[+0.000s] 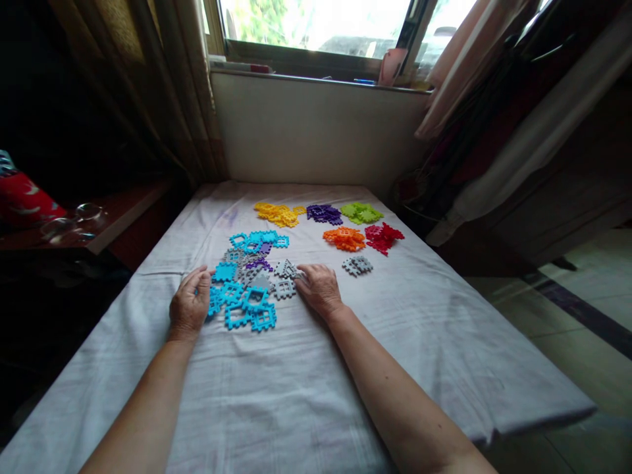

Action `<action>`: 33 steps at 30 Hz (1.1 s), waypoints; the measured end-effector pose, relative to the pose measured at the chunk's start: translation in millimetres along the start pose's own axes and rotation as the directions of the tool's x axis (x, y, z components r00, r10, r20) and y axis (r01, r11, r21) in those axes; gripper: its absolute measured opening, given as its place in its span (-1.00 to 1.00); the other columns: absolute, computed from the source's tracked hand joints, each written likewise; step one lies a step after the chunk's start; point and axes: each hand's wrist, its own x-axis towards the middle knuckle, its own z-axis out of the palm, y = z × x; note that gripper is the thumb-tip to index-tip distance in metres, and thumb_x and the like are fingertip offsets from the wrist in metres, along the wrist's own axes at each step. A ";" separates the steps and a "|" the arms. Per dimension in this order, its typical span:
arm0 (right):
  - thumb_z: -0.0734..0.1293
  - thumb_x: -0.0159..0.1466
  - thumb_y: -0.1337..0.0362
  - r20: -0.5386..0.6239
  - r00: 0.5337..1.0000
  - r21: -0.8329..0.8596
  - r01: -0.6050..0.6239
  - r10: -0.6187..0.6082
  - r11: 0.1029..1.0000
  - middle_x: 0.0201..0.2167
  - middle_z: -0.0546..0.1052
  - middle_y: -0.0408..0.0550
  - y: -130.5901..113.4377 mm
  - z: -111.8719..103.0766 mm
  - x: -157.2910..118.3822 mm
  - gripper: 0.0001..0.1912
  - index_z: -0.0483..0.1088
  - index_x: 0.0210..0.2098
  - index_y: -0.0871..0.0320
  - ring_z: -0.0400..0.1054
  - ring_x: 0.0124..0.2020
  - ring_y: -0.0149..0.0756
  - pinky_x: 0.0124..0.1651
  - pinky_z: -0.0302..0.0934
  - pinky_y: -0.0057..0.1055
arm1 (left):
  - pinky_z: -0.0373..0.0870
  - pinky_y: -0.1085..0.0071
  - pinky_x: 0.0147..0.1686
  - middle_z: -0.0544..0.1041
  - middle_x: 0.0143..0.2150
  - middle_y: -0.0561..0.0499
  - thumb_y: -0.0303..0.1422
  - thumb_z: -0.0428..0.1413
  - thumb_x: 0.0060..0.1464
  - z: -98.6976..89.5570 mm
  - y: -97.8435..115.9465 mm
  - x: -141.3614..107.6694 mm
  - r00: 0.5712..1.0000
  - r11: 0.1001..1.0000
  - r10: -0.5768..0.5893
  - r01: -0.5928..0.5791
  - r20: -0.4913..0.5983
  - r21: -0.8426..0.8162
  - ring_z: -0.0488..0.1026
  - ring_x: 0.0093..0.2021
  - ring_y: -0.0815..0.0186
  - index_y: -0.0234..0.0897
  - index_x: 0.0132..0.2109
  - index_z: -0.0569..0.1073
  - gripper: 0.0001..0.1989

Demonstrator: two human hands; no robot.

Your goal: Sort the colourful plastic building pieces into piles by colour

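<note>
A mixed heap of flat plastic interlocking tiles with toothed edges lies between my two hands. Its blue tiles [255,299] are at the front and left, and grey tiles [259,282] fill the middle with a few purple ones [259,263]. My left hand [190,303] rests against the heap's left side, fingers extended, beside the blue tiles. On the heap's right side, the bent fingers of my right hand [320,288] are closed on the edge of a grey tile [286,268]. The fingertips are partly hidden.
Sorted piles lie farther back: yellow [278,214], dark purple [324,214], lime green [362,212], orange [344,239] and red [384,237]. A small grey pile [357,265] lies right of my right hand. A pale cloth [276,401] covers the table; a wall and window stand behind.
</note>
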 end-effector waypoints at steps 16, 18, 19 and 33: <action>0.28 0.28 0.28 -0.338 0.901 -0.081 -0.315 0.271 0.946 -0.22 0.60 0.04 74.1 -28.5 -4.7 -0.81 0.55 -0.22 0.11 0.33 -0.15 -0.13 -0.08 0.03 -0.27 | 0.41 0.19 0.18 0.59 0.06 -0.14 0.03 -0.12 0.27 -4.3 2.5 0.1 1.000 1.000 -0.009 0.009 0.017 -0.009 0.51 0.12 0.14 -0.17 -0.13 0.56 -0.51; 0.28 0.28 0.28 -0.340 0.889 -0.086 -0.354 0.307 0.931 -0.22 0.60 0.05 79.5 -30.9 -6.5 -0.81 0.55 -0.23 0.12 0.32 -0.15 -0.12 -0.09 0.03 -0.27 | 0.41 0.19 0.18 0.59 0.06 -0.14 0.03 -0.13 0.27 -4.4 2.1 0.2 1.000 1.000 -0.006 0.006 0.016 -0.007 0.51 0.11 0.13 -0.18 -0.13 0.56 -0.51; 0.28 0.29 0.28 -0.334 0.886 -0.088 -0.369 0.321 0.925 -0.21 0.59 0.05 80.0 -31.5 -7.3 -0.81 0.55 -0.23 0.12 0.32 -0.14 -0.12 -0.09 0.03 -0.26 | 0.41 0.18 0.18 0.59 0.06 -0.14 0.03 -0.13 0.27 -4.2 1.8 0.3 1.000 1.000 -0.006 0.006 0.012 -0.007 0.51 0.11 0.13 -0.18 -0.13 0.56 -0.50; 0.31 0.30 0.24 -0.165 0.984 0.000 -0.064 0.063 0.998 -0.07 0.57 0.01 21.8 -13.1 8.1 -0.82 0.55 -0.17 0.08 0.34 0.00 -0.14 0.08 0.11 -0.25 | 0.40 0.15 0.19 0.58 0.06 -0.18 0.01 -0.14 0.27 -1.0 2.9 -0.3 1.000 1.000 -0.019 0.019 0.011 -0.011 0.50 0.11 0.11 -0.22 -0.12 0.55 -0.50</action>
